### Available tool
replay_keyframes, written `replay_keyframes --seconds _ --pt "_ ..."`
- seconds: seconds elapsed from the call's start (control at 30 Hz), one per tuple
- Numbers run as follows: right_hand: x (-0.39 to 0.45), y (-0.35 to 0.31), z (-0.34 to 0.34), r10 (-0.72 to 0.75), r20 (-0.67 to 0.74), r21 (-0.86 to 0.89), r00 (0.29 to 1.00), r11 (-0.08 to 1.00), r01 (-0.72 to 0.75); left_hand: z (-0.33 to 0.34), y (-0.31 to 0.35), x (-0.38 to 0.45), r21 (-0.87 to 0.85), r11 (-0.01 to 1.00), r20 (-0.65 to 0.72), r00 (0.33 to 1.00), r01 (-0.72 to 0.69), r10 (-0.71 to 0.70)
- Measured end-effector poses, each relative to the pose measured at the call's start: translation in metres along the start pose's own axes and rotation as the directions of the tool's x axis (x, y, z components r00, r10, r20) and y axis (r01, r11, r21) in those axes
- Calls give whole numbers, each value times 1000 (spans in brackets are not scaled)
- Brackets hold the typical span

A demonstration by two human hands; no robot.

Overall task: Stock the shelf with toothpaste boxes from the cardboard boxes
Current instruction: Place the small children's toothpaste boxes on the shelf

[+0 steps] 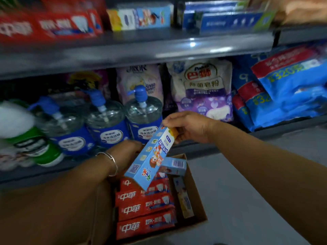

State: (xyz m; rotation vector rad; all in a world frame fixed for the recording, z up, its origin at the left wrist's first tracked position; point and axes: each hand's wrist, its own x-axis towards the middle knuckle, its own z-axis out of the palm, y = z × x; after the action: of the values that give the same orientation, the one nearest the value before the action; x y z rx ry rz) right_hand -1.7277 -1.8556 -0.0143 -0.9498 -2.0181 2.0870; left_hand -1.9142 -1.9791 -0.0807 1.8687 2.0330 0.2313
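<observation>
My right hand [189, 127] pinches the top end of a light blue children's toothpaste box [150, 157], which hangs tilted above the cardboard box [196, 197]. My left hand [126, 152], a bangle on its wrist, reaches down at the far rim of the cardboard box; its fingers are hidden behind the blue box. Inside the cardboard box lie several red toothpaste boxes [145, 211], another light blue box [174, 166] and a yellowish box [184, 198] along the right wall. The upper shelf [134, 48] carries red toothpaste boxes [47, 25] at left and blue ones [152, 16] in the middle.
On the lower shelf stand pump bottles with blue labels [143, 114], green-capped containers [30, 138] at left, washing powder bags [201, 89] and blue packs [286, 85] at right. Grey floor [247, 183] lies right of the cardboard box.
</observation>
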Motion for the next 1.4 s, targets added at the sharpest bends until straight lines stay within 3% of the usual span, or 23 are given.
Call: replay_keyframes --seconds 0.3,0.53,0.77,0.93,1.07,1.4 --pt "-56 -84 30 -122 58 -41 991 991 124 -106 43 -82 20 999 -175 984 25 -21" --pt "-93 -140 42 -249 -25 -76 968 966 246 -165 71 -106 5 1000 -267 964 17 -16" --pt "-83 -175 20 -334 -98 -40 938 943 331 -205 83 -73 -3 1000 -306 952 20 -19" --pt "-69 -205 -8 -400 -187 28 897 911 412 -234 83 -46 -144 990 -359 932 -8 -44" --pt "-55 -227 -31 -444 -249 2 861 889 459 -256 90 -31 -32 998 -422 906 -56 37" --pt "-7 -279 -72 -467 -298 18 833 869 494 -295 79 25 -39 997 -488 870 61 -72"
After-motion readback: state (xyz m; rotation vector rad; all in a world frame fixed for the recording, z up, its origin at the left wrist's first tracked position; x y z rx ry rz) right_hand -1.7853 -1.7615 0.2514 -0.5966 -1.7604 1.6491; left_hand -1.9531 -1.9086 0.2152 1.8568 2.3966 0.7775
